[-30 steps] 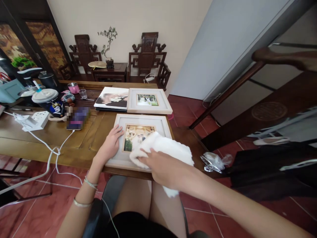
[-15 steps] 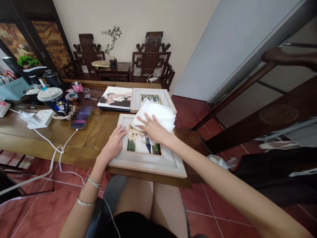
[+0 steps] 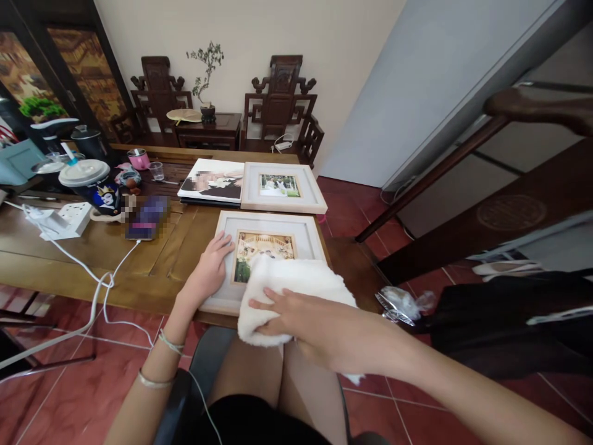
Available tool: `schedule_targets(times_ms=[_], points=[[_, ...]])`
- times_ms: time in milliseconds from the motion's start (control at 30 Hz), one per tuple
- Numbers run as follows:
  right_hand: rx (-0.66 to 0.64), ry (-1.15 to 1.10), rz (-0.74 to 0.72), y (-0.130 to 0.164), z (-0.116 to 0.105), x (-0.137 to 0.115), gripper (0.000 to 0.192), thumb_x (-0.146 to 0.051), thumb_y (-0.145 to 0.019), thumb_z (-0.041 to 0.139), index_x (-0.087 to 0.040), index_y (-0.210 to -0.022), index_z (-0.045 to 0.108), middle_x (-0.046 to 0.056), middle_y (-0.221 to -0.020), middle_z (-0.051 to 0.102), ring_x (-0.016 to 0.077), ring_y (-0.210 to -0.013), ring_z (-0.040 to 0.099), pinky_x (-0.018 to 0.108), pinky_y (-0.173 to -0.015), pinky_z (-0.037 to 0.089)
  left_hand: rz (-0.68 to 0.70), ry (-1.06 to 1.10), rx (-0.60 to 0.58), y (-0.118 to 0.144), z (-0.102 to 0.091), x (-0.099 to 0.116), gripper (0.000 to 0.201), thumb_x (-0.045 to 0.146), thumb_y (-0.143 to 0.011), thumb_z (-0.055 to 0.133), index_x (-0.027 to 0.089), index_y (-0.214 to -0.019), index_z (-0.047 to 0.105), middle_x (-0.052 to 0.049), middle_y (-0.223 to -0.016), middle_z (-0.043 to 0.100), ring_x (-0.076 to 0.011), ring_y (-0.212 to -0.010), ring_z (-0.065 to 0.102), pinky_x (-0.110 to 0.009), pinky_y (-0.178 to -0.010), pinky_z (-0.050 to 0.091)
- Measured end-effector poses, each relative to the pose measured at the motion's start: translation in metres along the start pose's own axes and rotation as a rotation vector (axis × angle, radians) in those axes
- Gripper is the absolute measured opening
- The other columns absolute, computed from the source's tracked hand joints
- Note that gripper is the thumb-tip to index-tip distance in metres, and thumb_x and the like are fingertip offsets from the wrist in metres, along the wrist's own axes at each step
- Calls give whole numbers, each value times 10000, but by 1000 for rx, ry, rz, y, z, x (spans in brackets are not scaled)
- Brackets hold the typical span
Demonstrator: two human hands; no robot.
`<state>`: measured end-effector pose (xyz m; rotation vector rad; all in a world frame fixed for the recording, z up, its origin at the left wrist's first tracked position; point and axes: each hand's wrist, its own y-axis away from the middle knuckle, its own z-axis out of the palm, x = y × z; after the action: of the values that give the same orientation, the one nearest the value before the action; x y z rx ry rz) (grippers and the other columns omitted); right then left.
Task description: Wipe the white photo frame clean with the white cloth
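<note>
A light wooden picture frame (image 3: 306, 230) lies flat at the near edge of the table, a photo in its middle. My left hand (image 3: 214, 262) rests on its left border, fingers stretched out. Over the frame's lower right part sits a folded white cloth (image 3: 301, 275), which hides part of the photo and hangs past the near edge. My right hand (image 3: 296, 321) presses on this cloth, fingers curled into it. Just behind lies a second picture frame (image 3: 250, 185), touching or nearly touching a stack of photo boards (image 3: 210, 182) on its left.
On the table's left stand a large lidded cup (image 3: 99, 188), a phone (image 3: 147, 217) on a charging cable, a white power strip (image 3: 74, 219), a pink cup (image 3: 138, 159) and a small clear cup (image 3: 156, 171). A wooden chair (image 3: 445, 167) stands to the right.
My right hand has drawn the white cloth from the frame's far edge toward me, over its near right corner. The far frame's photo is now uncovered. My left hand stays on the left border.
</note>
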<state>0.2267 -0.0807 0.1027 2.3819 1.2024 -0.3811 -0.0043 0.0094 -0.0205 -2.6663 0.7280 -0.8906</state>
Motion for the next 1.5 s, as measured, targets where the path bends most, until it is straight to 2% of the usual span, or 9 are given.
schedule_targets(times_ms=[100,233,467,633,833,1033,1167,1367,1500], points=[[22,78,68,-20,15,18,762,76,-664,428,-222,-1353,558,70,-1552,331,322,-1440,226,511,-1129,296,-12,-12,-29,-1,-2,1,486,-7,-820,352,84,-1215,621,-158,-1398,539,-260,-1415,352,-494,-1161,319],[225,285,203,-49,27,62,718,54,-698,459,-159,-1381,525,123,-1568,277,358,-1451,153,574,-1148,207,-22,-5,-48,-2,-3,2,497,-10,-816,358,100,-1226,615,-154,-1407,530,-259,-1419,344,-504,-1157,318],[447,504,441,-91,5,111,619,-50,-821,504,-155,-1429,461,135,-1595,187,490,-1425,49,754,-1067,128,-35,-2,-60,-2,-4,4,508,-18,-816,365,135,-1234,609,-140,-1426,516,-262,-1424,334,-559,-1145,307],[289,446,320,-86,9,88,630,-18,-784,524,-167,-1395,510,128,-1590,203,481,-1427,67,738,-1070,164,-40,4,-63,-2,-4,4,517,-28,-807,359,137,-1225,615,-142,-1426,516,-275,-1423,334,-579,-1134,316],[24,176,105,-29,11,42,825,84,-643,391,-277,-1369,540,16,-1569,278,350,-1455,116,648,-1125,207,-39,34,-42,0,-1,4,525,-35,-793,368,135,-1223,617,-151,-1417,519,-285,-1422,334,-582,-1132,318],[-78,48,186,8,-1,49,711,89,-599,363,-302,-1057,741,-55,-1449,466,282,-1428,241,583,-1157,227,-54,52,-30,1,-1,6,523,-40,-791,355,130,-1204,626,-150,-1414,518,-279,-1419,339,-590,-1131,314],[-18,69,167,3,3,53,679,88,-606,380,-271,-1052,746,-25,-1463,452,288,-1438,216,615,-1153,187,-41,40,-18,2,0,5,521,-34,-799,352,141,-1207,624,-140,-1403,532,-272,-1418,342,-592,-1127,320],[-2,108,54,-34,6,30,715,88,-649,397,-269,-1203,675,-12,-1528,359,339,-1453,156,686,-1116,169,-34,13,-27,0,-1,3,515,-19,-800,360,149,-1210,621,-134,-1402,537,-268,-1416,347,-558,-1130,338],[53,219,118,-63,6,28,685,69,-705,421,-257,-1270,631,18,-1536,355,369,-1437,211,682,-1092,238,-36,34,-44,-1,-3,3,504,9,-817,366,124,-1259,581,-155,-1407,527,-266,-1417,346,-524,-1147,324]])
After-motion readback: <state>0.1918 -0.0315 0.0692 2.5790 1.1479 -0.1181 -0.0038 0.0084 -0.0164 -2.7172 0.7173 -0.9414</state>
